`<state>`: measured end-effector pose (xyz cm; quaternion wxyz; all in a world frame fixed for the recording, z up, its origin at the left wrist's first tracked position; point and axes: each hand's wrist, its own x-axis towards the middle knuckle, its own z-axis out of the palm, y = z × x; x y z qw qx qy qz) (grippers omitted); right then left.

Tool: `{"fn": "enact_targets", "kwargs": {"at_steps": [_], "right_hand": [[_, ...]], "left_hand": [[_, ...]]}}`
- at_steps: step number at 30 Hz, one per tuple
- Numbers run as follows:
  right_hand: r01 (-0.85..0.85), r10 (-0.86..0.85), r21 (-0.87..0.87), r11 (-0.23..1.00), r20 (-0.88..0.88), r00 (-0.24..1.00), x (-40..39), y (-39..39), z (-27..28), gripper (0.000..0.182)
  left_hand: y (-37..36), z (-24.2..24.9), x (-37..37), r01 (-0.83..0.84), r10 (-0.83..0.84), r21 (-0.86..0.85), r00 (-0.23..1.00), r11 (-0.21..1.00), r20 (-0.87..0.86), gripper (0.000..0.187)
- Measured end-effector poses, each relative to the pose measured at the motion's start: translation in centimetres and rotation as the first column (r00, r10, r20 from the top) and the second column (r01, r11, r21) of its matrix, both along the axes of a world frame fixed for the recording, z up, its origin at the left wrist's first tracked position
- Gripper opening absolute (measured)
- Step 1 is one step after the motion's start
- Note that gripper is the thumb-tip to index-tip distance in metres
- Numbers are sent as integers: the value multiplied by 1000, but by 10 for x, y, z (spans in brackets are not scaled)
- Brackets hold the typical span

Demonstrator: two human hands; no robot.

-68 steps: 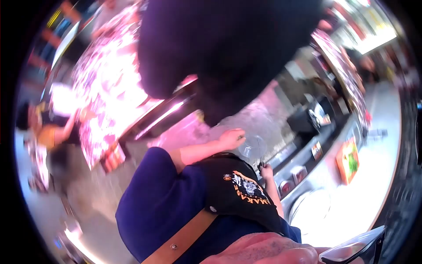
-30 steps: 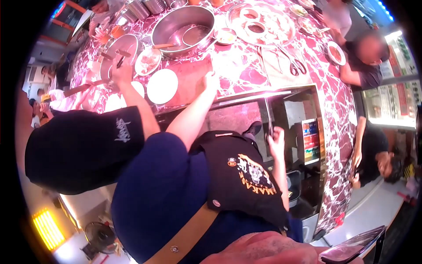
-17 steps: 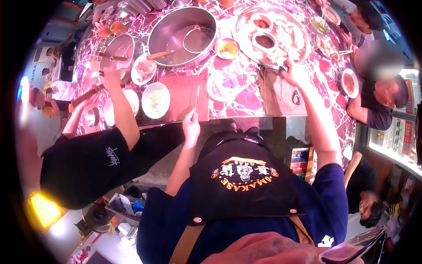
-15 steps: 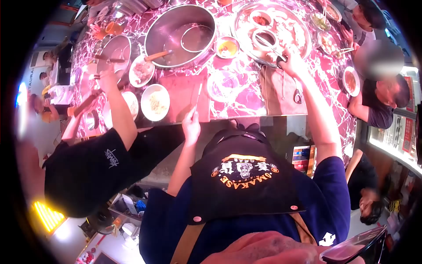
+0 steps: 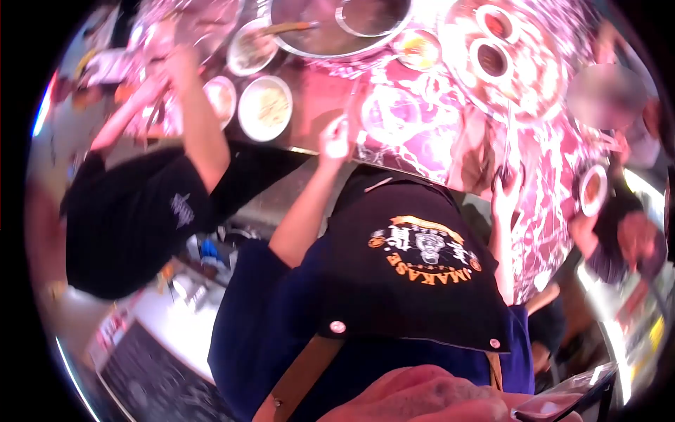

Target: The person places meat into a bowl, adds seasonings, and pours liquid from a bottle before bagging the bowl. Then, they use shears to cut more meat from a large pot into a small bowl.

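Observation:
My left hand [image 5: 335, 143] is at the table's front edge, closed around a slim, pale stick-like utensil [image 5: 351, 102] that points away from me over a reddish board [image 5: 322, 102]. My right hand [image 5: 506, 193] is low at the right, blurred, with its fingers closed at the dark handles of what look like scissors [image 5: 508, 144]; their thin metal part points up the table. Beside them a brown cloth [image 5: 472, 148] lies at the edge. Beyond is a large round platter [image 5: 455, 77] of pale food, holding a dark sauce bowl [image 5: 490, 61] and a red sauce bowl [image 5: 498, 24].
A big metal pot [image 5: 295, 46] stands at the back, with a small yellow-filled bowl [image 5: 418, 50] to its right. White bowls [image 5: 265, 109] of food sit left of the board. A co-worker in black [image 5: 140, 218] works at my left; people sit at the right near another bowl [image 5: 592, 190].
My right hand has left the platter and drawn back to the cloth's right side, at the scissors handles. My left hand keeps its utensil. The whole view has shifted and tilted.

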<state>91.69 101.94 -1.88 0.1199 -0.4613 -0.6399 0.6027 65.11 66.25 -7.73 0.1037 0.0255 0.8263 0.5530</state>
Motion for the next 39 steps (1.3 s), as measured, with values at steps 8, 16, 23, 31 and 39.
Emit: {"fn": "enact_targets", "kwargs": {"at_steps": [8, 16, 23, 31, 39], "right_hand": [[-440, 430, 143, 887, 92, 898, 12, 5, 6, 45], [-598, 395, 308, 740, 521, 757, -7, 109, 97, 45], [-691, 399, 287, 663, 646, 651, -5, 165, 92, 42], [-711, 424, 243, 660, 661, 619, -5, 150, 116, 48], [-930, 415, 308, 199, 834, 365, -33, 232, 95, 60]], "left_hand": [[52, 21, 31, -38, 37, 4, 979, 999, 202, 36], [104, 28, 30, 45, -41, -115, 999, 992, 35, 35], [136, 93, 26, 168, -206, -277, 972, 946, -116, 34], [223, 109, 20, 533, -549, -296, 835, 792, 35, 25], [289, 46, 61, 609, -577, -244, 793, 755, 194, 26]]}}
